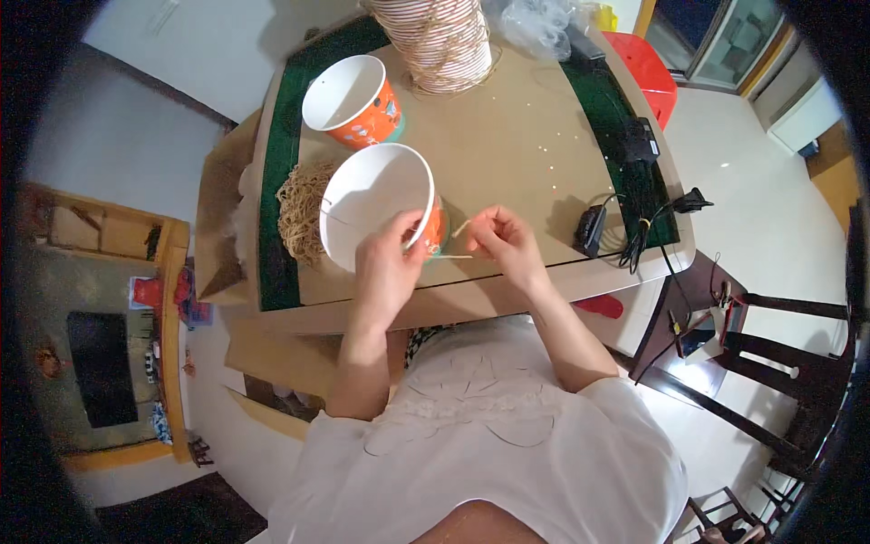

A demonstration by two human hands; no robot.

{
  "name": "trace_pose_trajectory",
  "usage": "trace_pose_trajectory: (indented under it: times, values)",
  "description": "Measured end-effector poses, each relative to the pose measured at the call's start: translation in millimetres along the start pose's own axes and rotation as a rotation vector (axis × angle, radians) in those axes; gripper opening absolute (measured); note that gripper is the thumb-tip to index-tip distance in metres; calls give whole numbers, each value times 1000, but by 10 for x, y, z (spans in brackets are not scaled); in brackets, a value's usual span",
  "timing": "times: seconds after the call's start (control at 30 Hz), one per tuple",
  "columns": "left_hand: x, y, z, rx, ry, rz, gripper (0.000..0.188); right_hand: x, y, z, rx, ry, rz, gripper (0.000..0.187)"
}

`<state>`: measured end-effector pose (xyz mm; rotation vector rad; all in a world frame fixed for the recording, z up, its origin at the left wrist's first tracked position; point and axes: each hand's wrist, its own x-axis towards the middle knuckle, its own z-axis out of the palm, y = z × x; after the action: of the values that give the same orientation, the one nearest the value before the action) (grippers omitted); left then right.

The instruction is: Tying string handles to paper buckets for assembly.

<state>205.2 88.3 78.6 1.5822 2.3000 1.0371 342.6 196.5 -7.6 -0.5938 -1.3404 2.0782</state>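
Note:
A white paper bucket (pixel 379 186) with an orange printed outside stands tilted near the table's front edge. My left hand (pixel 388 272) is closed at its near right rim, fingers curled over the edge. A short length of tan twine (pixel 456 257) sticks out to the right beside that hand. Just right of the bucket, my right hand (pixel 506 243) pinches a tan twine end (pixel 461 227) between thumb and forefinger. Left of the bucket lies a tangled heap of tan twine (pixel 304 210), partly hidden by it. A second orange and white bucket (pixel 362 122) stands behind.
A tall striped stack (pixel 435 45) wrapped in twine stands at the back, beside a clear plastic bag (pixel 535 27). Black adapters (pixel 591 231) and coiled cables (pixel 640 240) lie along the table's right edge. A red stool (pixel 645 72) is beyond; a dark wooden chair (pixel 770 367) stands right.

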Motion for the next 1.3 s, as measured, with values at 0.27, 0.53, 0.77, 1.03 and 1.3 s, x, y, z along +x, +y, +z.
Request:
trace_pose_trajectory:
  times: [0.27,0.53,0.77,1.03,1.3]
  values:
    - [48,-111,-241,-352,-133,-167,26,196,-24,338,144,16,-117,9]
    - [5,-38,-202,-365,-114,-197,23,131,60,505,191,54,-219,7]
    - [-14,-93,-155,-410,-55,-218,21,94,56,573,172,106,-290,7]
    - [-11,-106,-179,-567,-79,-286,20,143,105,595,143,113,-310,6]
    - [10,-123,-116,-388,17,-192,18,120,59,625,-66,95,-470,6]
